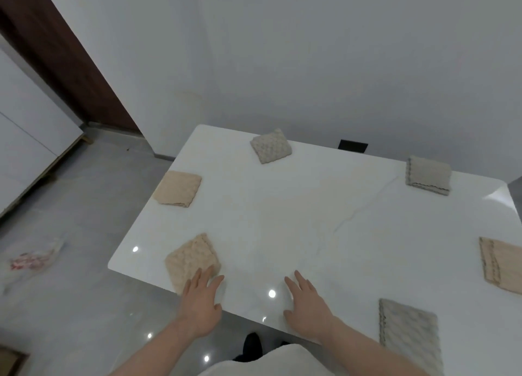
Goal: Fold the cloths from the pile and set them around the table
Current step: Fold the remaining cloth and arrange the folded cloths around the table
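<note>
Cloths lie folded around the white table, six in the head view and all well apart: a beige one at the near left corner, a second beige one farther along the left edge, a grey-beige one at the far left, a grey one at the far right, a tan one cut off by the right border, and a pale grey one at the near right. No unfolded pile shows, so the task looks to be at or close to its end.

The left hand has straight, spread fingers, its tips touching the near edge of the near-left beige cloth and gripping nothing. The right hand lies flat and open on bare tabletop, apart from every cloth.

That near-left cloth sits close to the table's edge, so a sideways drag from the left hand could push it off, or open its fold. The glossy top probably lets cloth slide easily.

On the floor at left lies a crumpled plastic wrapper.
</note>
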